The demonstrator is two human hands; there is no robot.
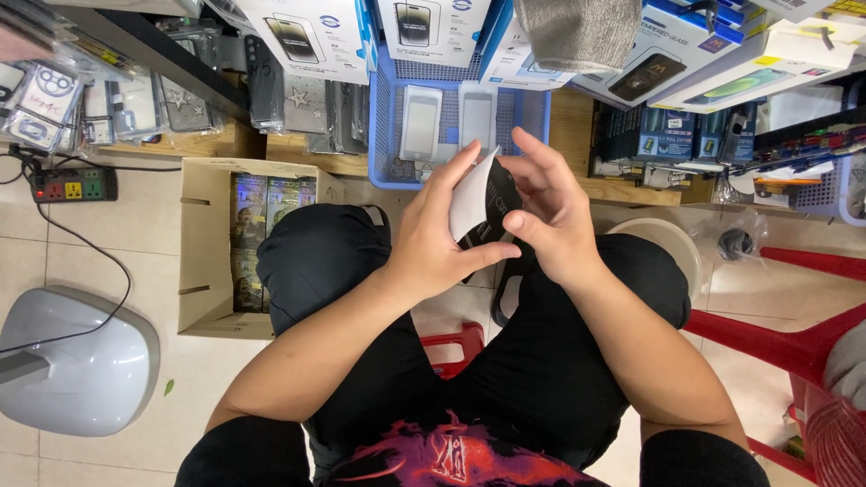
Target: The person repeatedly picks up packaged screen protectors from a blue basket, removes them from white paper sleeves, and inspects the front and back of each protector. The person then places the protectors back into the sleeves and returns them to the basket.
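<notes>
black-and-white packet (483,203), pinched between left hand (437,239), right hand (552,216)

Cardboard box (209,248) on tiled floor (72,243)

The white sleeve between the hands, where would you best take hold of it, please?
Probably at the white sleeve's bare long left edge, coming from the left as the left hand does. It stands upright and thin, so thumb and fingers can pinch its flat faces; the right hand covers the other side.

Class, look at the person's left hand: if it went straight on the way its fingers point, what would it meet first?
Probably the blue basket on the wooden shelf, beyond the white and black packet that the left hand holds; depth is unclear.
</notes>
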